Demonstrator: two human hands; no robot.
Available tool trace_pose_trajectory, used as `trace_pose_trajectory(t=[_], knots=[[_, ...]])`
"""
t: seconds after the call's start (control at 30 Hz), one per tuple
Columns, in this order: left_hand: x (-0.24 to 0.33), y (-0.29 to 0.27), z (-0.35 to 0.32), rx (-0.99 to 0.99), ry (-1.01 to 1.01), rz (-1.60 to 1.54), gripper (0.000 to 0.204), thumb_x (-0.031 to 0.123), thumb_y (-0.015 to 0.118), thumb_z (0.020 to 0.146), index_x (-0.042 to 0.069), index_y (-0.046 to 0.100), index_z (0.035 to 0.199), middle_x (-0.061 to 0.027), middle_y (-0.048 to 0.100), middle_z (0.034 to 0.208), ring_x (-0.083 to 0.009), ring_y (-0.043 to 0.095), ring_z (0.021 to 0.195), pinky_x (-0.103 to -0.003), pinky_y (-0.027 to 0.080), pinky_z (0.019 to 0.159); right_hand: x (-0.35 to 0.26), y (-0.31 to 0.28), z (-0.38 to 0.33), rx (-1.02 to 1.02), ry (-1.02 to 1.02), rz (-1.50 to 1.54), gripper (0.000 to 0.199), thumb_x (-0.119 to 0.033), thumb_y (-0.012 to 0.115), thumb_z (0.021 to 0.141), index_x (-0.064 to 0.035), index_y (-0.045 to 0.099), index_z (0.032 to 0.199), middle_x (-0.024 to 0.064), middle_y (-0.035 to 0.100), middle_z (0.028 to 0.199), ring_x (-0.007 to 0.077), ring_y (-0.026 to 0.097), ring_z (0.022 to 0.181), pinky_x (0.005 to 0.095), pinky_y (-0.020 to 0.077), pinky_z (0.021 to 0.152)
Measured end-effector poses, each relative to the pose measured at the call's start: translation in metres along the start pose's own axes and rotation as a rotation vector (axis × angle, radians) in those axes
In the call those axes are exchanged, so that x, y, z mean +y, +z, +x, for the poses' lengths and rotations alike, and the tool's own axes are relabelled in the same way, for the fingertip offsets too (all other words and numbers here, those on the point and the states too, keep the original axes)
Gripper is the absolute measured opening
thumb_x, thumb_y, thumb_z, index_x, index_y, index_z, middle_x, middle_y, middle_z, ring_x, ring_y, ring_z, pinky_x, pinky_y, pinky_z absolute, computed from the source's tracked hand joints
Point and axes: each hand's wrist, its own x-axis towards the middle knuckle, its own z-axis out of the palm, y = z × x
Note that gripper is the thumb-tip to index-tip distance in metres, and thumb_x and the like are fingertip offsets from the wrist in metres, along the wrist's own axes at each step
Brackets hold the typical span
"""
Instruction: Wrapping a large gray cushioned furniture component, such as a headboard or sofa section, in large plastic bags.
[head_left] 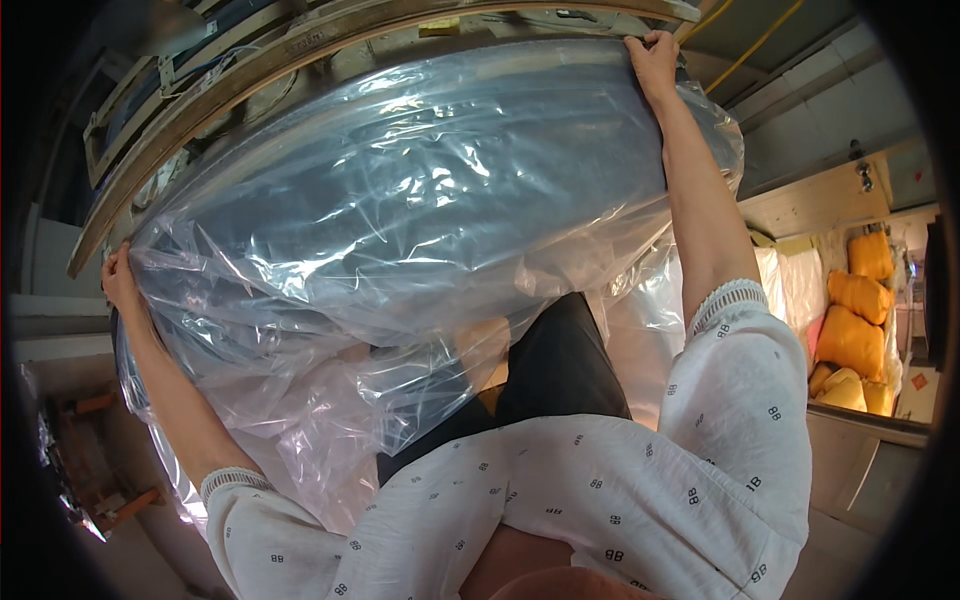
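A wide, shiny sheet of clear plastic film (400,190) stretches in front of me, over a dark blue-grey surface that shows through it. My left hand (118,278) is closed on the film's edge at the far left, fingers pinched together. At the far right corner, my right hand (655,65) grips the same far edge, with its fingers bent over it. Both arms are spread wide. Toward my body the film hangs in loose, crumpled folds over my lap and dark trousers (560,365).
A long wooden bar (330,40) of a frame runs along the film's far side. Yellow cords (750,45) stretch beyond my right hand. Orange bundles (855,335) are stacked through an opening at the right. A brownish wooden frame (110,450) stands low at the left.
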Motion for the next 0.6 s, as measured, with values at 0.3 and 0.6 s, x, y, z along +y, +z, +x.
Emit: trace_pose_trajectory(t=[0.3, 0.6], knots=[[-0.077, -0.037, 0.045, -0.235, -0.161, -0.466, 0.028, 0.030, 0.052, 0.087, 0.005, 0.056, 0.098, -0.0042, 0.056, 0.096, -0.0133, 0.051, 0.084, -0.025, 0.037, 0.066, 0.011, 0.007, 0.014, 0.092, 0.099, 0.121, 0.035, -0.031, 0.058, 0.077, 0.0014, 0.047, 0.086, 0.0182, 0.047, 0.097, 0.0312, 0.044, 0.097, 0.0380, 0.0357, 0.085], [-0.070, -0.060, 0.044, -0.188, -0.172, -0.292, 0.035, 0.035, 0.050, 0.088, 0.003, 0.056, 0.100, -0.0063, 0.057, 0.100, -0.0135, 0.051, 0.090, -0.027, 0.037, 0.074, 0.006, 0.007, 0.018, 0.072, -0.135, 0.010, 0.050, -0.041, 0.035, 0.090, 0.0043, 0.054, 0.083, 0.0234, 0.056, 0.084, 0.0379, 0.049, 0.082, 0.0418, 0.0358, 0.075]])
